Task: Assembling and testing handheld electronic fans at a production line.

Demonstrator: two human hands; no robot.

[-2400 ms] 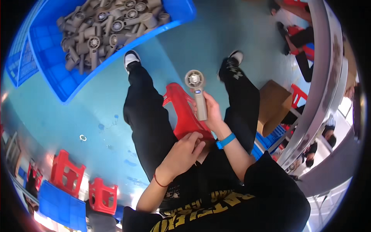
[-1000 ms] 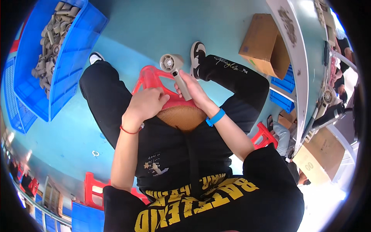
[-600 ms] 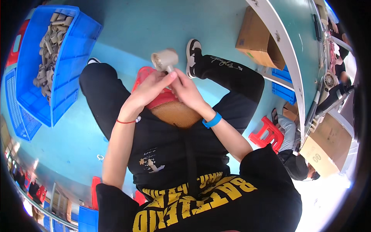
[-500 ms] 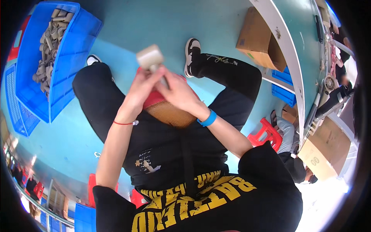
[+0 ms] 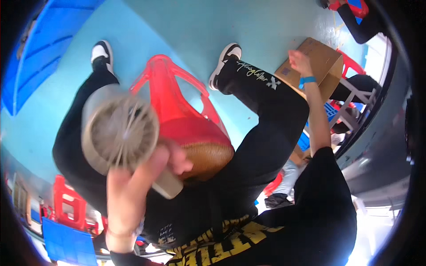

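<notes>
My left hand (image 5: 133,188) is closed around the handle of a beige handheld fan (image 5: 122,133), raised close to the camera. Its round head shows a grille of thin radial ribs, and its short handle points down to the right. My right arm reaches out to the far right, where my right hand (image 5: 300,63) hovers by a cardboard box (image 5: 326,57). Nothing shows in that hand, and its fingers look loosely apart, though small and slightly blurred. Below and behind the fan, a red plastic stool (image 5: 166,95) with a brown woven top (image 5: 208,157) stands between my legs.
A large blue crate (image 5: 53,53) fills the upper left. Another person's dark sleeve (image 5: 361,24) enters at the upper right. Past my right knee are a blue basket (image 5: 304,141) and a pale frame (image 5: 355,91). Another red stool (image 5: 70,201) stands at lower left.
Both hands were together on the fan over the stool. The right hand has let go and swung out to the right; the left has brought the fan nearer the camera. My view has shifted.
</notes>
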